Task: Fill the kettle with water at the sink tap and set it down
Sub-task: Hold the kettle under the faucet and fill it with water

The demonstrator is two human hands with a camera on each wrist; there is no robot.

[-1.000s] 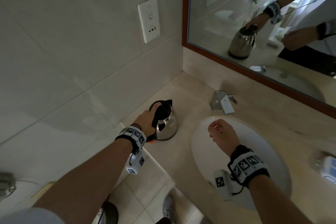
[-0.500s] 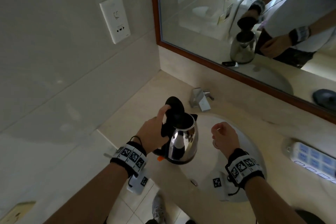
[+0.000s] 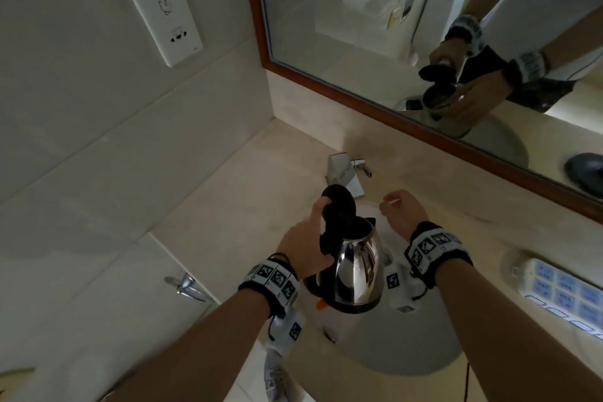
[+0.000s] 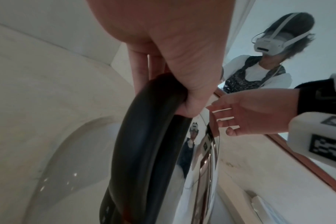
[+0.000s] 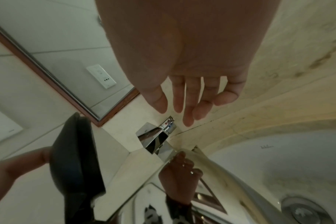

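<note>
My left hand (image 3: 303, 248) grips the kettle (image 3: 355, 271) by its black handle, fingers curled round it, thumb near the raised lid (image 3: 339, 206) — kettle held over the sink (image 3: 408, 346), tap (image 3: 346, 173) at twelve o'clock of it. My right hand (image 3: 403, 212) hangs at two o'clock of the kettle, fingers loosely spread, holding nothing, short of the tap lever.

Risks, as I judge them: the mouth misses the spout and water splashes the counter; added weight tips the one-handed kettle; the lid drops shut mid-fill.
</note>
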